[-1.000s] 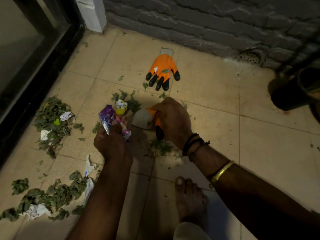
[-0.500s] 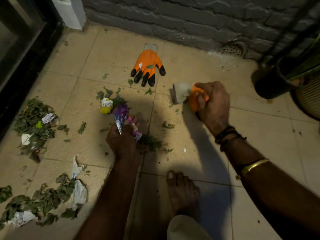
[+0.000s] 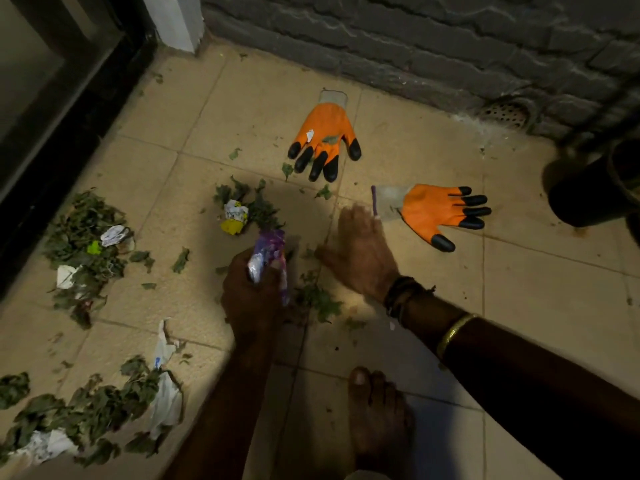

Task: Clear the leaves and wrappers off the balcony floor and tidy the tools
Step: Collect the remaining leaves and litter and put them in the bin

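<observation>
Just beyond right hand (image 3: 360, 252), orange glove (image 3: 438, 211); purple wrapper (image 3: 268, 251) within left hand (image 3: 249, 297).

Two orange gloves on the tiles: upper-centre glove (image 3: 323, 133), centre-right glove (image 3: 433, 211). Four leaf heaps: left heap (image 3: 83, 216), lower-left heap (image 3: 90, 410), centre heap (image 3: 258, 207), lower-centre heap (image 3: 317, 299). One purple wrapper (image 3: 268, 252), one yellow-and-white wrapper (image 3: 234, 216), one dark pot (image 3: 585, 192), one bare foot (image 3: 377, 420).
</observation>
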### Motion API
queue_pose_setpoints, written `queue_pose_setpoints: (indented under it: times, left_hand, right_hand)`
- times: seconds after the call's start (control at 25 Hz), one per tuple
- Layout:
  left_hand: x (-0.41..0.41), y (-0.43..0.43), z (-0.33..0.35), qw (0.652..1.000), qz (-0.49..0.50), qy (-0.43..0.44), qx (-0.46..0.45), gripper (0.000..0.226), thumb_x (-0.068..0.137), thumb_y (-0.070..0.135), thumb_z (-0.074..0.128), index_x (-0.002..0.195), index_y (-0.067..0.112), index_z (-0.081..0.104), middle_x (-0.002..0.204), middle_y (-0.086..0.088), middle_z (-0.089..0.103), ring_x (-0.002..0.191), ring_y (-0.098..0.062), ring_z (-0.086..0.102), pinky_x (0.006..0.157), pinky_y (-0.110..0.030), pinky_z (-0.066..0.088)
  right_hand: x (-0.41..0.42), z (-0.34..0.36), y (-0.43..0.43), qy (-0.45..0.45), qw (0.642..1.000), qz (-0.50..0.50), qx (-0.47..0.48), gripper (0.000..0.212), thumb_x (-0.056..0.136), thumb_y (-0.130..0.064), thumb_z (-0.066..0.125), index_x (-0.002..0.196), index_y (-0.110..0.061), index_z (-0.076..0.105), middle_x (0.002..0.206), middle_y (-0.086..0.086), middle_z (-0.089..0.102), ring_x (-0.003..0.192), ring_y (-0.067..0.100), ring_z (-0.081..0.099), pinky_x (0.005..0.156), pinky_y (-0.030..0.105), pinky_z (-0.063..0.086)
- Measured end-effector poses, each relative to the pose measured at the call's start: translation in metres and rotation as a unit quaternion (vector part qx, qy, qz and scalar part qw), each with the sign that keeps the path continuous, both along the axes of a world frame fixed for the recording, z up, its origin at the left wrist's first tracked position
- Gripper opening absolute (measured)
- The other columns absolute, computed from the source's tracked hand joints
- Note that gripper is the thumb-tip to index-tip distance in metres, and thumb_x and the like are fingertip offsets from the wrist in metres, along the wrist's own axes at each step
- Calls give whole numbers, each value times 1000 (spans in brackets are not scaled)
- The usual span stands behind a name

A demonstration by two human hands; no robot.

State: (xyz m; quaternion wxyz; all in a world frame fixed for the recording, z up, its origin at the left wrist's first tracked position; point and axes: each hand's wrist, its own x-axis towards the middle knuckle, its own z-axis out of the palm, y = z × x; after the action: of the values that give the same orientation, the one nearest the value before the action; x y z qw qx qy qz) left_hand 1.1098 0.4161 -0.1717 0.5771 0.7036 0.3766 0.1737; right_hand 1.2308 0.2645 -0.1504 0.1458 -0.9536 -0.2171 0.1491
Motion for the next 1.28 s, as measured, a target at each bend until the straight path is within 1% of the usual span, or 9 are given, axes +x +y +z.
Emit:
queue_pose_setpoints:
  times: [0.24,0.4,0.48,0.56,0.8,0.92,1.04,1.2,1.28]
  left_hand:
    - [9,13,3,982,-76,54,164,52,84,52,59,123,18,64,107,-4,70,96,-28,66,87,-45,53]
    - [39,38,6,955,-76,63,279,40,90,34,54,122,12,64,117,-12,63,111,-33,56,93,-41,39]
    - [57,47,7,953,-89,67,283,38,91,30,52,123,13,63,119,-12,61,113,-33,53,93,-40,39]
    - [69,54,9,950,-99,61,291,35,92,31,51,121,15,63,115,-9,61,111,-31,52,91,-40,40]
    - [86,57,13,957,-85,47,273,28,93,31,51,114,19,65,111,-5,62,107,-28,52,88,-36,37]
    - [85,57,11,958,-79,40,273,27,93,31,52,112,19,66,109,-2,64,105,-27,53,87,-35,38]
    - [83,57,11,964,-66,36,254,28,92,30,52,112,19,68,110,-2,65,106,-23,52,89,-37,41]
    - [80,52,18,969,-55,18,241,27,91,26,54,110,15,70,110,-3,67,104,-16,48,91,-38,42]
    - [78,54,19,969,-46,12,243,25,93,26,55,109,15,71,108,-3,67,103,-18,52,90,-37,43]
  right_hand:
    - [23,-1,19,35,987,33,153,78,99,-56,51,158,-10,31,158,11,42,138,26,48,113,29,37]
    - [46,-7,35,83,984,17,157,82,96,-64,50,158,-14,32,163,7,35,146,24,39,119,41,35]
    - [39,-11,35,43,980,88,171,73,94,-67,49,147,-16,53,143,6,60,123,24,62,100,42,52]
    - [63,-2,38,-72,972,61,213,45,94,-37,57,133,-18,66,120,6,73,102,26,70,84,40,57]
    - [159,5,65,-119,988,91,-25,35,87,-28,60,119,-21,72,118,10,65,109,34,59,90,44,51]
    - [149,1,62,-144,988,62,9,29,88,-35,53,92,-14,74,101,8,68,93,32,60,77,44,52]
    - [140,0,64,-181,981,47,-61,36,92,-40,55,100,-10,73,113,10,64,101,34,56,83,46,49]
    - [118,19,69,-84,975,116,172,21,94,-26,61,94,-13,78,107,3,70,99,18,62,86,34,51]
    - [122,23,72,-90,976,116,162,25,91,-22,61,110,-15,75,113,5,70,104,20,63,89,33,51]
